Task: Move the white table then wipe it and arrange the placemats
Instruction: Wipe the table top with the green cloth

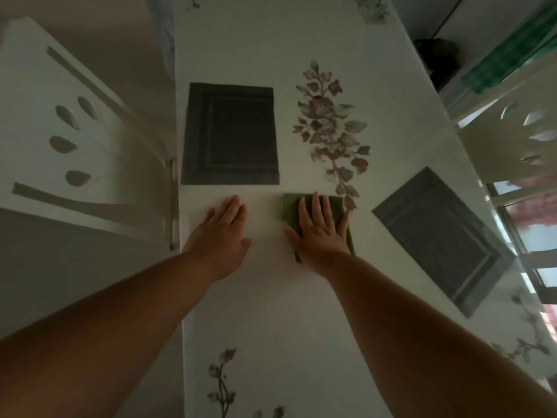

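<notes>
The white table (271, 312) has a cloth printed with leafy sprigs and runs away from me down the middle of the view. A dark grey placemat (230, 134) lies square near the table's left edge. A second dark placemat (437, 239) lies skewed near the right edge. A folded green cloth (291, 206) rests on the table between them. My right hand (321, 230) lies flat on the green cloth, fingers spread, pressing it down. My left hand (224, 233) is flat on the bare tabletop just below the left placemat, holding nothing.
A white chair back with leaf-shaped cutouts (66, 140) stands close against the table's left side. Another white cutout chair (530, 137) is at the right edge. A window frame (518, 236) and a green fabric (506, 58) are at the far right.
</notes>
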